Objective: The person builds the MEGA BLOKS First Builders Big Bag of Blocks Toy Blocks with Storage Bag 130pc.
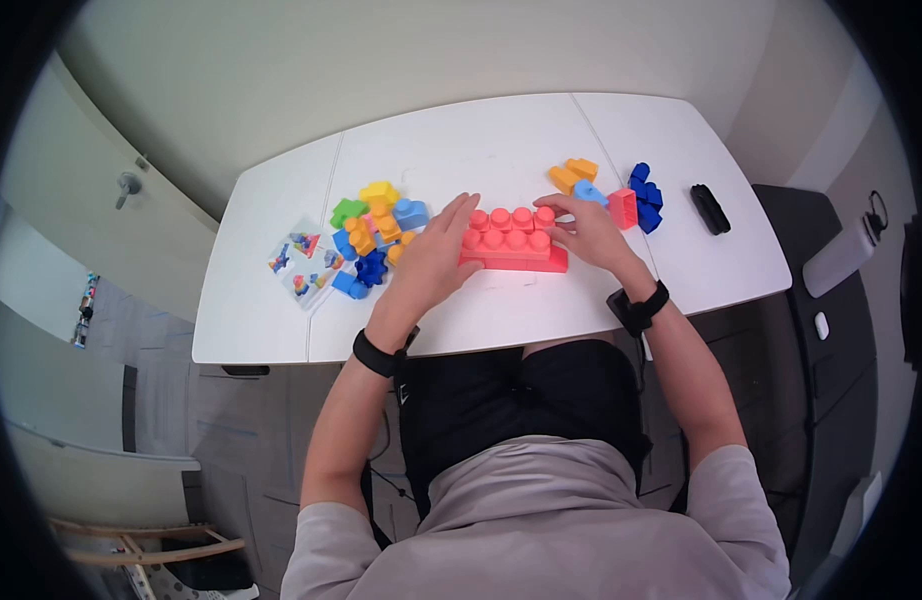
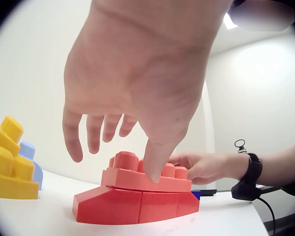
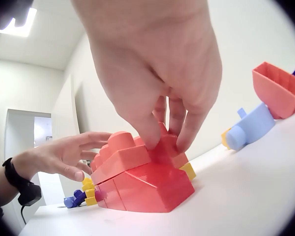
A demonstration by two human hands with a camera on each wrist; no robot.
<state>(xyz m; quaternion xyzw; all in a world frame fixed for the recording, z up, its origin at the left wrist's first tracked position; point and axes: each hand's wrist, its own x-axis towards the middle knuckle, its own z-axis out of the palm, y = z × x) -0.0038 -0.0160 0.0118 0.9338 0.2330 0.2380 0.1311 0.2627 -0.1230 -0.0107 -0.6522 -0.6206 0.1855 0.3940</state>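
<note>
A pale grey wall [image 1: 401, 70] rises behind the white table [image 1: 701, 265] where I sit, with a light door [image 1: 71, 150] standing off to my left. In front of me, near the middle of the tabletop, lies a long base of glossy dark red plastic blocks [image 1: 526, 263] with sloped ends, and on top of it sits a coral-red plastic layer with round studs [image 1: 506, 241]. My right hand [image 1: 591, 232] is nearly closed, thumb and fingertips pinching the right end of that coral-red layer; my fingers hide exactly where they meet it. My left hand [image 1: 439, 250] is spread loosely around the left end, fingers extended and thumb at the near side, gripping nothing; I cannot tell whether the thumb touches. Just beyond my left hand sits a cluster with a yellow block [image 1: 379, 192], a green block [image 1: 349, 211] and a dark blue gear-shaped piece [image 1: 371, 267], beside a printed picture sheet [image 1: 299, 262]. To the right of my right hand, a hollow coral-red block [image 1: 623, 209] sits between a light blue block [image 1: 589, 193] and a group of dark blue blocks [image 1: 648, 199], with a slim black case [image 1: 711, 209] farther right.
</note>
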